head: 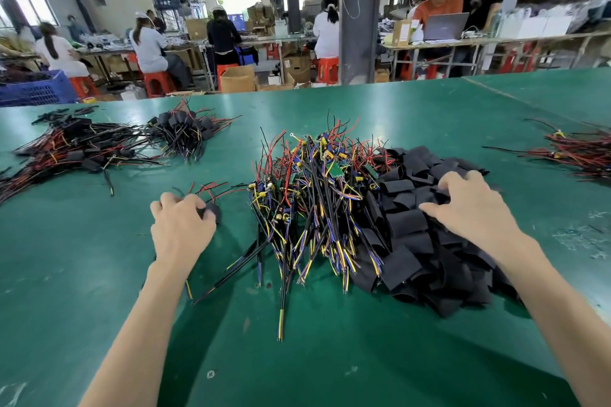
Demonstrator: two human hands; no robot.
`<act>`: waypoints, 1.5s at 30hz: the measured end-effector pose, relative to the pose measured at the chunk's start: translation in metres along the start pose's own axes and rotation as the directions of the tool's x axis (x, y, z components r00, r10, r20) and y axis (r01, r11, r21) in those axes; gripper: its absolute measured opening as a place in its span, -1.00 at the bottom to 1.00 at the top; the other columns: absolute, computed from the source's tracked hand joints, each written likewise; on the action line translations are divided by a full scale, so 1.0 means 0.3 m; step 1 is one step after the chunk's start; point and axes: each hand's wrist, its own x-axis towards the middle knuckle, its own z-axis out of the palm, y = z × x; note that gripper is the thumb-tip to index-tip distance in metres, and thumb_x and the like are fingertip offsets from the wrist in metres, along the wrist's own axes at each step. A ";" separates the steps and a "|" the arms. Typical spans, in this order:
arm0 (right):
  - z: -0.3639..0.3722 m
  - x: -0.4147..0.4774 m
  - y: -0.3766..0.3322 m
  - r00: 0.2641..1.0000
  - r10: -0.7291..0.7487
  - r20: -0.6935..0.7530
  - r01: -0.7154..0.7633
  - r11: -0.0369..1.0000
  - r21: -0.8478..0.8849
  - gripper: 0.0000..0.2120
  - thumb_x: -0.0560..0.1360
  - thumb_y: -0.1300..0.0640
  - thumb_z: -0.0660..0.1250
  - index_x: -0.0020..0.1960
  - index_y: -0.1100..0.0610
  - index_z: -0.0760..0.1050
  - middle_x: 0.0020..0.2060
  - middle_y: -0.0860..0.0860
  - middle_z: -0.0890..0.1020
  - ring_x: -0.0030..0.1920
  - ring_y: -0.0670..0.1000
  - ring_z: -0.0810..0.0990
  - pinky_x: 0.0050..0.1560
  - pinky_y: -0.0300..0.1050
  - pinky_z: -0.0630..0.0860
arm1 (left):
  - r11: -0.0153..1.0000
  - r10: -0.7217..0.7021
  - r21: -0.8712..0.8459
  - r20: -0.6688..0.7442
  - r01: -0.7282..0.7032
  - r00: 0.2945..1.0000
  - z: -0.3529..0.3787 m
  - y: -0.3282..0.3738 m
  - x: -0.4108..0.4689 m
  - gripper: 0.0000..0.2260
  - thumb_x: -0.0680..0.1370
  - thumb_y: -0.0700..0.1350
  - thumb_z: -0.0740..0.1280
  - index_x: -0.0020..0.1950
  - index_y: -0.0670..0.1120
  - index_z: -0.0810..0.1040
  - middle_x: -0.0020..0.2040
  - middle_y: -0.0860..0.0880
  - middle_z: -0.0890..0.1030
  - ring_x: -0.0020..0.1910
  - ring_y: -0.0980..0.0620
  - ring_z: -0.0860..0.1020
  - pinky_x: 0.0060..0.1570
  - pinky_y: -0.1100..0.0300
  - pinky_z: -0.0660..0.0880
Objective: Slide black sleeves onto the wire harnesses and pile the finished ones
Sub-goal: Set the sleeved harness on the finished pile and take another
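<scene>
The fingers (191, 202) of the left hand (182, 228) are clamped round a sleeved harness (211, 211). Its black sleeve shows just past the knuckles and its red leads trail off toward one o'clock across the green worktop (99, 258). The hand sits at nine o'clock from the heap of bare harnesses (314, 195), which lies straight ahead at twelve. The grip looks like one for carrying a finished piece, and the finished piles (99, 145) lie farther out at ten o'clock.

The right hand (472, 208) lies on the loose sleeves (426, 251), heaped at three o'clock against the bare harnesses. Its fingers (451, 180) are spread apart with the tips dipping into the black pieces. I see no sleeve pinched yet, so it seems to be feeling for the next one. Keeping the sleeves touching the harness heap keeps each reach short: one hand puts away while the other fetches.

A bundle of red and black wires (582, 155) lies well apart at two o'clock.

I judge one cycle nearly closed and many harnesses left.
</scene>
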 end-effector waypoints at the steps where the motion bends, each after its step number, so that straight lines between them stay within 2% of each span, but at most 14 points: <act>1: -0.002 0.001 0.000 1.000 -0.008 -0.004 0.008 0.999 0.031 -0.57 0.46 -0.05 0.39 0.19 0.16 0.39 0.16 0.18 0.36 0.09 0.27 0.47 0.05 0.03 0.40 | 1.000 0.004 0.018 0.028 -0.005 1.000 0.004 -0.003 -0.001 -0.76 0.50 -0.11 0.36 0.15 -0.10 0.57 0.16 -0.21 0.39 0.23 -0.21 0.25 0.03 -0.10 0.43; 4: -0.005 0.009 0.004 0.999 -0.026 -0.048 0.031 0.992 0.122 -0.56 0.41 0.10 0.47 0.22 0.14 0.41 0.18 0.17 0.35 0.07 0.21 0.46 0.01 -0.04 0.35 | 0.997 0.029 0.068 0.081 -0.034 0.996 0.010 -0.029 0.004 -0.71 0.49 -0.19 0.38 0.21 -0.11 0.53 0.18 -0.24 0.36 0.25 -0.22 0.22 0.03 -0.12 0.43; 10: -0.013 0.019 -0.001 0.967 -0.042 -0.250 0.150 0.888 0.434 -0.53 0.31 0.21 0.54 0.16 0.14 0.46 0.09 0.11 0.43 -0.03 0.00 0.46 0.00 -0.24 0.27 | 0.995 -0.032 0.094 -0.012 0.033 0.999 0.005 -0.038 0.010 -0.71 0.49 -0.24 0.34 0.21 -0.09 0.55 0.19 -0.25 0.40 0.22 -0.24 0.27 0.13 -0.10 0.31; 13: -0.005 0.016 -0.018 0.953 0.011 -0.303 0.163 0.824 0.542 -0.64 0.29 0.13 0.56 0.04 0.07 0.52 -0.02 -0.01 0.44 -0.16 -0.09 0.46 -0.02 -0.21 0.33 | 0.994 0.103 0.034 -0.056 -0.101 0.993 0.013 0.010 0.001 -0.75 0.52 -0.21 0.29 0.18 -0.10 0.57 0.17 -0.24 0.47 0.18 -0.24 0.35 0.17 -0.06 0.31; 15: 0.011 0.015 -0.030 0.948 0.020 -0.317 0.189 0.768 0.611 -0.76 0.30 0.16 0.55 -0.07 0.06 0.60 -0.14 -0.11 0.50 -0.16 -0.10 0.48 -0.04 -0.18 0.37 | 0.980 0.174 -0.108 0.070 -0.166 0.982 0.032 0.060 -0.013 -0.72 0.55 -0.19 0.25 0.25 -0.13 0.51 0.19 -0.22 0.51 0.16 -0.21 0.43 0.20 -0.02 0.37; 18: 0.037 0.022 -0.040 0.975 0.026 -0.220 0.160 0.608 0.778 -0.86 0.35 0.26 0.49 -0.22 0.03 0.64 -0.15 -0.14 0.61 -0.01 -0.08 0.56 0.05 -0.16 0.45 | 0.969 0.179 -0.220 0.299 -0.114 0.937 0.079 0.134 -0.055 -0.65 0.59 -0.09 0.23 0.35 -0.18 0.40 0.23 -0.17 0.53 0.21 -0.14 0.49 0.13 0.15 0.37; 21: 0.058 0.031 -0.044 0.996 -0.005 -0.086 0.080 0.408 0.909 -0.85 0.40 0.31 0.44 -0.28 0.10 0.63 -0.29 -0.18 0.65 -0.07 -0.09 0.59 -0.02 -0.28 0.46 | 0.922 0.175 -0.383 0.311 -0.045 0.934 0.111 0.175 -0.097 -0.67 0.58 -0.18 0.25 0.35 -0.18 0.41 0.27 -0.13 0.53 0.22 -0.09 0.50 0.07 0.26 0.30; 24: 0.063 0.034 -0.043 0.999 -0.021 -0.024 0.029 0.286 0.958 -0.93 0.46 0.29 0.39 -0.18 0.21 0.63 -0.27 0.01 0.67 -0.16 -0.01 0.63 0.01 -0.15 0.54 | 0.892 0.199 -0.449 0.308 -0.041 0.930 0.124 0.180 -0.108 -0.63 0.56 -0.24 0.28 0.38 -0.14 0.40 0.30 -0.12 0.51 0.25 -0.07 0.48 0.23 0.23 0.30; 26: 0.061 0.031 -0.046 0.999 -0.043 -0.008 0.018 0.216 0.976 -0.91 0.51 0.27 0.33 -0.06 0.24 0.61 -0.29 0.08 0.68 -0.27 0.00 0.64 -0.10 -0.13 0.61 | 0.861 0.202 -0.509 0.328 -0.008 0.923 0.124 0.174 -0.103 -0.63 0.54 -0.26 0.32 0.34 -0.13 0.44 0.24 -0.11 0.55 0.18 -0.03 0.52 0.26 0.18 0.34; 30: 0.058 0.024 -0.060 0.999 -0.044 -0.004 0.014 0.221 0.975 -0.89 0.58 0.24 0.22 0.03 0.20 0.52 -0.34 0.08 0.61 -0.44 -0.02 0.50 -0.35 -0.18 0.53 | 0.790 0.132 -0.598 0.381 0.135 0.915 0.132 0.164 -0.085 -0.64 0.51 -0.21 0.37 0.29 -0.10 0.41 0.01 0.01 0.58 -0.01 0.04 0.56 0.14 0.14 0.44; 34: 0.061 0.030 -0.062 1.000 -0.015 0.019 -0.015 0.233 0.972 -0.81 0.64 0.16 0.12 0.10 0.21 0.47 -0.36 0.05 0.51 -0.50 -0.07 0.40 -0.36 -0.14 0.38 | 0.706 -0.086 -0.616 0.414 0.348 0.906 0.145 0.178 -0.019 -0.61 0.56 -0.09 0.30 0.31 -0.24 0.34 0.09 -0.17 0.53 -0.06 -0.15 0.63 0.09 -0.07 0.55; 38: 0.058 0.034 -0.066 0.997 0.016 0.080 -0.081 0.142 0.986 -0.73 0.65 0.05 0.07 0.10 0.19 0.46 -0.37 0.04 0.46 -0.54 -0.09 0.38 -0.45 -0.20 0.37 | 0.775 -0.173 -0.516 0.380 0.364 0.909 0.149 0.221 0.075 -0.69 0.54 0.00 0.34 -0.11 -0.26 0.45 -0.06 -0.26 0.54 -0.01 -0.25 0.61 0.05 -0.04 0.55; 42: 0.053 0.037 -0.069 0.991 0.023 0.129 -0.131 0.086 0.988 -0.75 0.64 0.05 0.09 -0.02 0.15 0.47 -0.38 0.04 0.46 -0.55 -0.06 0.38 -0.47 -0.18 0.36 | 0.773 -0.152 -0.549 0.324 0.316 0.934 0.153 0.258 0.097 -0.80 0.46 -0.09 0.45 -0.23 -0.17 0.52 -0.33 -0.13 0.50 -0.27 -0.08 0.47 -0.18 0.22 0.46; 45: 0.050 0.034 -0.073 0.990 0.018 0.138 -0.139 0.104 0.985 -0.74 0.64 0.04 0.10 -0.12 0.12 0.46 -0.37 0.04 0.46 -0.49 -0.01 0.37 -0.44 -0.16 0.38 | 0.728 -0.133 -0.629 0.261 0.273 0.956 0.166 0.264 0.080 -0.89 0.42 -0.15 0.49 -0.15 -0.09 0.59 -0.30 -0.05 0.54 -0.30 0.02 0.42 -0.21 0.22 0.35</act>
